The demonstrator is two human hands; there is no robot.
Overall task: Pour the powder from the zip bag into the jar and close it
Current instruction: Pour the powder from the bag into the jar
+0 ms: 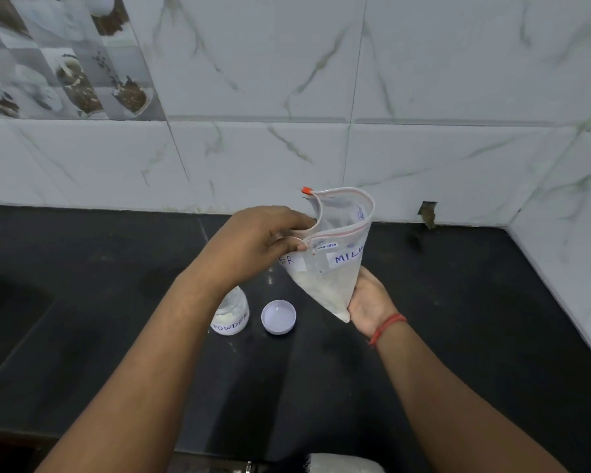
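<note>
A black tabletop (423,370) runs below a wall of white marbled tiles (423,80). Above it, the clear zip bag (335,268) is held upright in the air with its mouth gaping open, red zip strip and orange slider at the top, and a little pale powder (321,288) gathered in its lower corner. The left hand (256,244) grips the bag's near rim, its fingers (296,247) pinching the zip edge. The right hand (369,302), with a red thread at the wrist, cups the bag's bottom corner from below, fingers curled against the plastic. Under the left wrist the jar (231,315), labelled POWDER, stands on the tabletop, partly hidden. Just beside it on the right lies its white lid (278,317), inside facing up.
</note>
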